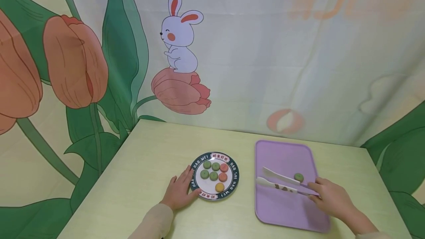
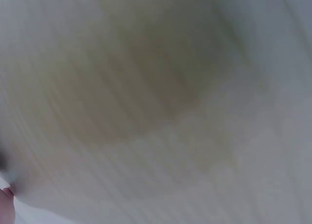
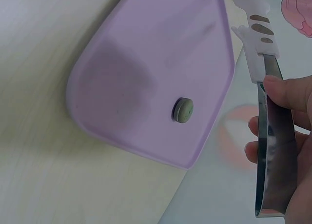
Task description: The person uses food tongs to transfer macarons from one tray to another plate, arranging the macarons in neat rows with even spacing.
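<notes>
My right hand (image 1: 332, 197) grips a pair of metal tongs (image 3: 278, 151) with white, brown-spotted tips, thumb on one arm and fingers round the other. In the head view the tongs' tips stand apart over the purple tray (image 1: 282, 209), with nothing between them. One green macaron-like piece (image 1: 299, 177) lies on that tray, just beyond the tongs. My left hand (image 1: 179, 191) rests at the left rim of a round plate (image 1: 235, 176), fingers extended along it. Several green pieces (image 1: 214, 176), two pink pieces (image 1: 223, 177) and one yellow piece (image 1: 220, 187) lie on the plate.
Plate and tray stand side by side on a pale wooden table (image 1: 156, 146), with a strip of tabletop between them. Behind the table hangs a cloth backdrop (image 1: 239, 65) printed with tulips and a rabbit. The left wrist view shows mostly a blurred sleeve.
</notes>
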`<action>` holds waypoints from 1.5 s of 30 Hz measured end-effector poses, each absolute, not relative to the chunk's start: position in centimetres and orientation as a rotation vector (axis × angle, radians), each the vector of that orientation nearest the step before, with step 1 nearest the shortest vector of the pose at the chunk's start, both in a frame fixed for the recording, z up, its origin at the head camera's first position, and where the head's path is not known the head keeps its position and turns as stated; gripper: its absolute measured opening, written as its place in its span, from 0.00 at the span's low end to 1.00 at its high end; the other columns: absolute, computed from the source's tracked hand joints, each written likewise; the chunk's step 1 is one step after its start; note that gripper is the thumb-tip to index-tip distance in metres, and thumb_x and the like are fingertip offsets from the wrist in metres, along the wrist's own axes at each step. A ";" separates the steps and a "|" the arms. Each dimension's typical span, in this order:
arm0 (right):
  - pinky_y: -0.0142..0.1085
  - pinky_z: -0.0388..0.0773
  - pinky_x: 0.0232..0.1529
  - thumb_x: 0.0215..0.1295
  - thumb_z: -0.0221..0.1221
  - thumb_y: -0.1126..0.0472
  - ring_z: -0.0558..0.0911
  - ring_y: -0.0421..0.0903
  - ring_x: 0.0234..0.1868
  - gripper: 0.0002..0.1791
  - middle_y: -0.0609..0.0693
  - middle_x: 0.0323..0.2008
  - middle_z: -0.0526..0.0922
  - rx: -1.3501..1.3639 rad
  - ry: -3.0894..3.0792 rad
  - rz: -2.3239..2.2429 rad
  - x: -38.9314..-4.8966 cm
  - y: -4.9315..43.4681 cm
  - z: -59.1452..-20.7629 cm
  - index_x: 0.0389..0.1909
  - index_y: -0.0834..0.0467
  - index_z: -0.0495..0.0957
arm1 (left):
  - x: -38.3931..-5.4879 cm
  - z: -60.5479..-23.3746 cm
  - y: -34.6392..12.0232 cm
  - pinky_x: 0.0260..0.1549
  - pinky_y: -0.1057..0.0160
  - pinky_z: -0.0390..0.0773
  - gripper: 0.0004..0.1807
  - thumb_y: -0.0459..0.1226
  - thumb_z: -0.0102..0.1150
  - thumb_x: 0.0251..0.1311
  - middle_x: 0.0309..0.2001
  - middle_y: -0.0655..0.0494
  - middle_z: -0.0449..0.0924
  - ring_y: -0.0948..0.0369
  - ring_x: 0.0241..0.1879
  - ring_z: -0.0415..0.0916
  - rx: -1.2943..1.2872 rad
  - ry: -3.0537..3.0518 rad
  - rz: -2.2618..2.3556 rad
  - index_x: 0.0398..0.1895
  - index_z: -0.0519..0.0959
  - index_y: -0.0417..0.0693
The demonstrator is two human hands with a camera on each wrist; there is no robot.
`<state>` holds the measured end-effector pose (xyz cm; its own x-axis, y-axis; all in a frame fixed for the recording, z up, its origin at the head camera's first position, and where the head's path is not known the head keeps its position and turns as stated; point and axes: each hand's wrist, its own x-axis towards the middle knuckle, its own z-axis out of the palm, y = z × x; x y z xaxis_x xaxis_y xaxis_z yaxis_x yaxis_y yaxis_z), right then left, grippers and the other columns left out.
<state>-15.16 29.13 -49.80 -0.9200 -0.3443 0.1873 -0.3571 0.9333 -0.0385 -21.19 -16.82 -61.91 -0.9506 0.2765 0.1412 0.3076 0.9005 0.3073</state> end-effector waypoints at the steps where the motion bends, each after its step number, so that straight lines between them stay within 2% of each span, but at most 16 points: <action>1: 0.28 0.56 0.16 0.42 0.66 0.57 0.61 0.35 0.20 0.12 0.42 0.22 0.69 0.529 -2.915 0.107 -15.1 29.2 -49.9 0.31 0.52 0.78 | -21.2 -61.9 -16.8 0.60 0.44 0.54 0.43 0.62 0.44 0.52 0.69 0.52 0.49 0.55 0.65 0.54 -0.456 -2.976 -0.500 0.66 0.55 0.46; 8: 0.28 0.56 0.16 0.43 0.66 0.57 0.61 0.35 0.20 0.11 0.41 0.22 0.68 0.507 -2.929 0.106 -14.9 29.7 -50.1 0.29 0.50 0.76 | -21.2 -61.9 -16.9 0.61 0.46 0.52 0.43 0.64 0.41 0.53 0.69 0.54 0.47 0.56 0.66 0.51 -0.448 -3.012 -0.486 0.67 0.52 0.48; 28: 0.28 0.56 0.16 0.43 0.65 0.57 0.60 0.35 0.19 0.10 0.40 0.20 0.65 0.411 -2.997 0.131 -14.2 31.1 -50.1 0.27 0.50 0.75 | -21.4 -62.2 -16.9 0.61 0.46 0.52 0.44 0.64 0.40 0.53 0.69 0.54 0.47 0.56 0.66 0.51 -0.445 -3.011 -0.484 0.67 0.52 0.48; 37: 0.28 0.56 0.17 0.44 0.65 0.56 0.59 0.35 0.20 0.13 0.41 0.21 0.67 0.398 -3.008 0.129 -13.9 31.7 -50.3 0.33 0.53 0.78 | -21.4 -62.2 -16.8 0.61 0.46 0.52 0.44 0.65 0.40 0.53 0.69 0.54 0.46 0.56 0.66 0.51 -0.443 -3.007 -0.487 0.67 0.52 0.48; 45: 0.28 0.57 0.17 0.44 0.65 0.57 0.59 0.35 0.20 0.12 0.41 0.21 0.66 0.361 -3.059 0.141 -13.5 32.2 -50.2 0.32 0.53 0.78 | -21.4 -62.3 -16.8 0.61 0.46 0.52 0.44 0.65 0.39 0.52 0.69 0.55 0.46 0.57 0.66 0.51 -0.430 -3.015 -0.479 0.67 0.51 0.49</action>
